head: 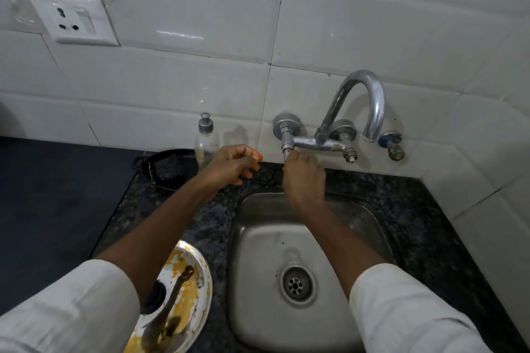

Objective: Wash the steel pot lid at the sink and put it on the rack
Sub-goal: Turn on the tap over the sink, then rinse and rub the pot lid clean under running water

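Observation:
The steel pot lid (204, 272) lies on the dark counter left of the sink, at the bottom of the view. It is smeared with yellow food, and a dirty spoon (172, 302) rests on it; my left forearm hides part of it. My right hand (304, 178) reaches over the steel sink (258, 252), and its fingers are closed on the left valve handle (286, 149) of the wall tap (372, 100). No water runs from the spout. My left hand (232, 165) hovers beside it over the counter, fingers loosely curled and holding nothing. No rack is in view.
A clear soap bottle (206, 137) stands against the tiled wall, just behind my left hand. A small black pan (166, 169) sits to its left on the granite counter. A second small valve (391, 143) is right of the tap. A wall socket (73, 18) is at the upper left.

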